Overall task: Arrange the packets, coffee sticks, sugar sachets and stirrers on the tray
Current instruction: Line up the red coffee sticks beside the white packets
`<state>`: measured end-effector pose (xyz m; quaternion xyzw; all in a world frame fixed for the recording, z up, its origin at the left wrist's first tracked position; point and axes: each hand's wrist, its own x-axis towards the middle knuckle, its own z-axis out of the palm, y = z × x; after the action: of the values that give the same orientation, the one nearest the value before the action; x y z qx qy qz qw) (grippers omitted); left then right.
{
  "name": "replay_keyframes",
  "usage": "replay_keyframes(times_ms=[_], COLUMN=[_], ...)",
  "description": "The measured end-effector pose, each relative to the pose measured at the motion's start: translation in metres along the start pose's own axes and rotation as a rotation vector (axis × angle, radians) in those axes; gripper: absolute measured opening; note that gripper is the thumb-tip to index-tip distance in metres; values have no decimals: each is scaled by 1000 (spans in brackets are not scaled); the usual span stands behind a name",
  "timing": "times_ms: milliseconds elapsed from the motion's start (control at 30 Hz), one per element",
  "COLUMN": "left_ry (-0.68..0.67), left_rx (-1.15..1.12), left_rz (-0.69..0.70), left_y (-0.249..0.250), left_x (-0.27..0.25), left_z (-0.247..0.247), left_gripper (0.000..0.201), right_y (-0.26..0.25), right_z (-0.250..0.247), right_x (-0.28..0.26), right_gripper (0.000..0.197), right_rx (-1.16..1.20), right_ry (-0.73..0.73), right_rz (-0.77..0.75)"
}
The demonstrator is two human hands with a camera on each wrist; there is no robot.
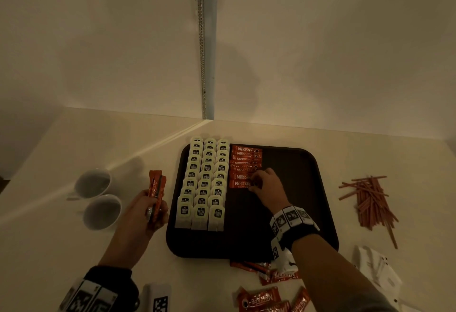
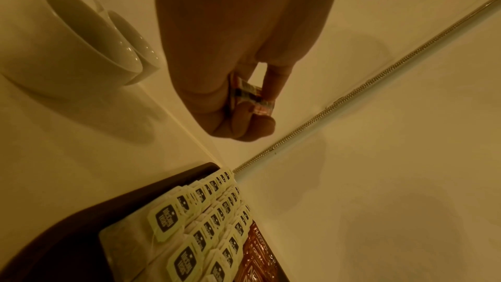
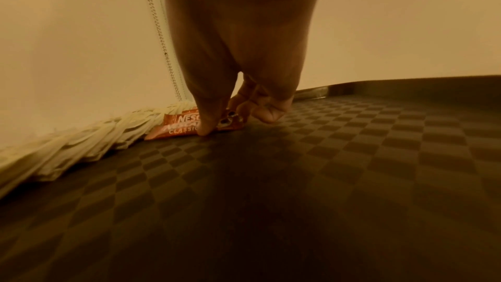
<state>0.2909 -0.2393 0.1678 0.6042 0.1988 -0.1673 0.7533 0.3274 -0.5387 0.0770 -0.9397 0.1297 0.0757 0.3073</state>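
Nearest, spare coffee sticks (image 1: 271, 297) lie on the table (image 1: 61, 237) awaiting their turn. Left hand (image 1: 145, 210) clutches a supply bundle (image 1: 156, 185) beside the tray (image 1: 296, 213); right hand (image 1: 267, 187) pinches the newest stick (image 1: 240, 184), squaring it under its column beside the packets (image 1: 204, 183).

one tray (image 1: 296, 188), two cups (image 1: 92, 183), three tea-bag rows (image 1: 204, 183)

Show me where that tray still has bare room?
The dark checkered tray is bare across its right half, right of the orange coffee sticks, and below them beside the right hand. The left is crowded with three columns of white tea bags.
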Motion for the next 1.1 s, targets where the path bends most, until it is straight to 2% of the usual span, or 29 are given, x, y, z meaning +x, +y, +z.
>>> replay_keyframes(times_ms=[333,533,833,900,967,1100], left_ry=[-9,-6,-95,-131,-179,-266], left_rx=[-11,-5,166,213,255,398], left_rz=[-9,-17,30,38,53,151], left_y=[0,0,16,22,28,36], left_x=[-1,-1,-7,-2,4,9], left_z=[1,4,28,34,42,58], left_gripper=[19,18,19,18,18,17], right_y=[-5,-3,-9,-24,-54,-116], right_z=[0,-2,-6,-13,-26,-49], right_x=[6,8,5,1,-8,-37], right_gripper=[28,26,28,23,16,18], right_rx=[-66,-76,-64,46,210,660], right_ry=[7,37,30,86,73,-181], right_rz=[-57,-32,-46,-106,-183,-295])
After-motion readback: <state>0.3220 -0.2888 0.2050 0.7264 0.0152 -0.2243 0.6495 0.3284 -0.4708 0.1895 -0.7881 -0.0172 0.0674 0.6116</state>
